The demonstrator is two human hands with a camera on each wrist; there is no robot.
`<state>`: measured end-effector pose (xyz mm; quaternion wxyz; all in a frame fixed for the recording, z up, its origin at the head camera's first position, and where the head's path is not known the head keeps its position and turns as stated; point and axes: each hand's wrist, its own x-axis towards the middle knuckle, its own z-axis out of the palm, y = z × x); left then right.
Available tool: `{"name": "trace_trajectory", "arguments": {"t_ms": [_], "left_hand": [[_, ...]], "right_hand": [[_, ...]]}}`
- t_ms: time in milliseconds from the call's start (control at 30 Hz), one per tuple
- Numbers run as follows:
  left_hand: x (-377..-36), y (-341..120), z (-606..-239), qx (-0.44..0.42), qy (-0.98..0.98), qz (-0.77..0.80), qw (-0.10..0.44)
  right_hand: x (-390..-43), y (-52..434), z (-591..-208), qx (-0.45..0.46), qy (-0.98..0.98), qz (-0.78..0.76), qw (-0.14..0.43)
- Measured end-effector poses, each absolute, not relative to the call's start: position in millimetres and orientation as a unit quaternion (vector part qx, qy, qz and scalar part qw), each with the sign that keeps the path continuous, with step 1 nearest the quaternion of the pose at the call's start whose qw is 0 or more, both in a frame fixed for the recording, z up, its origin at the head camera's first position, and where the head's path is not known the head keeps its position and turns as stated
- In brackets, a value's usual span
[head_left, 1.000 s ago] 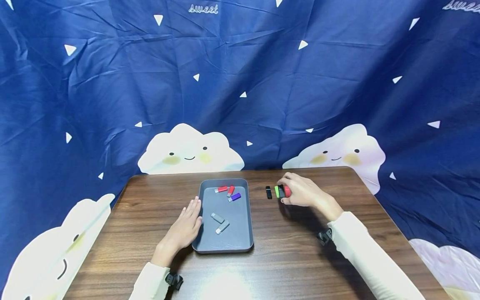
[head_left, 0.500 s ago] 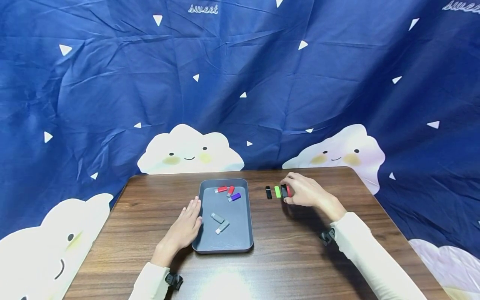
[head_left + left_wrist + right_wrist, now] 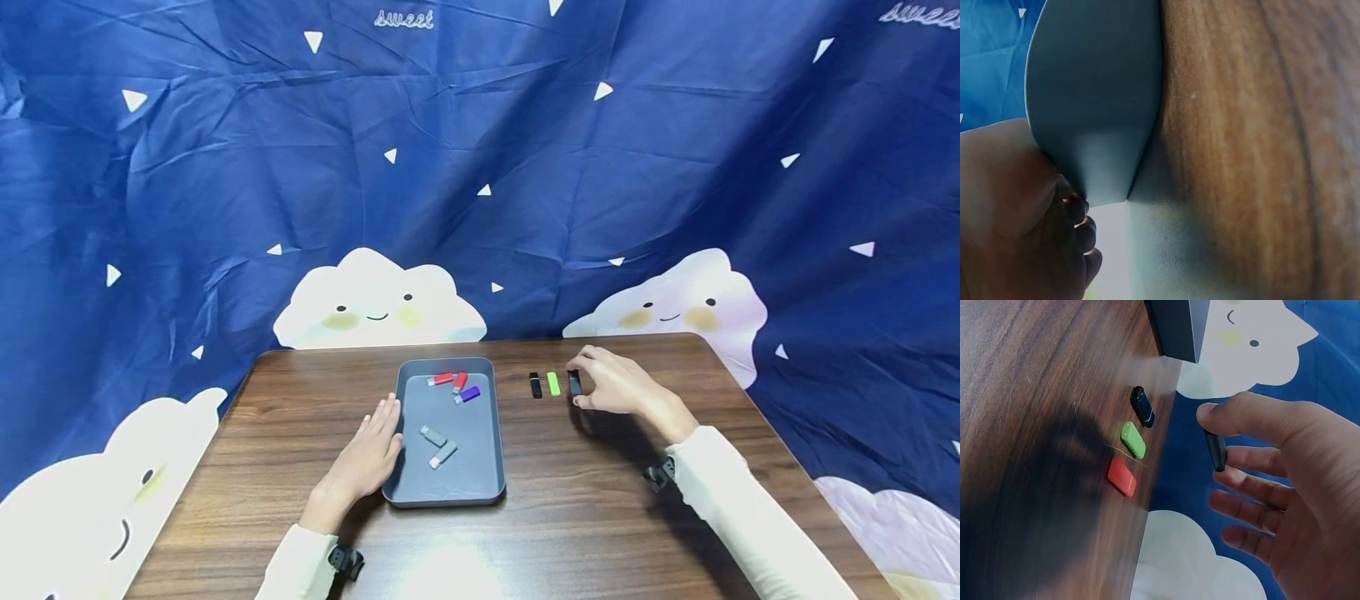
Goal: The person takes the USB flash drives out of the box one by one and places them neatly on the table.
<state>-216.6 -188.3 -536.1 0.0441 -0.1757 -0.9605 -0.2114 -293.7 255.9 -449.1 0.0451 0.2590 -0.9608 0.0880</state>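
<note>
On the wooden table (image 3: 600, 508), before the blue cloud-printed curtain (image 3: 480, 167), a grey tray (image 3: 491, 492) lies near the middle, holding two red drives (image 3: 450, 380), a purple one (image 3: 467, 394) and two grey ones (image 3: 438, 445). The left hand (image 3: 367, 458) lies flat on the table with straight fingers, its edge against the tray's left wall; the left wrist view shows only that wall close up, with the fingertips (image 3: 1079, 225) under its corner. The right hand (image 3: 618, 385) is to the right of the tray, thumb and forefinger pinching a black drive (image 3: 574, 383), the other fingers spread loosely. From the head view this drive seems to stand in the row; the right wrist view shows it lifted clear of the table. That view also shows a red drive (image 3: 1122, 477) on the table, hidden from the head camera behind the hand, beside a green drive (image 3: 553, 383) and another black stick (image 3: 536, 385).
</note>
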Motion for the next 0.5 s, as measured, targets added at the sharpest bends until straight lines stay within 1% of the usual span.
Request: {"name": "trace_trajectory", "arguments": {"t_ms": [300,500], "left_hand": [[-218.3,-188.2,-534.1,-0.166,-0.966,-0.198,0.030],[-220.8,-191.6,-540.7,-0.176,-0.961,-0.210,0.042]], "right_hand": [[-293.4,261.9,-449.6,0.250,-0.962,0.095,0.047],[-292.7,264.7,-452.1,0.244,-0.963,0.101,0.048]]}}
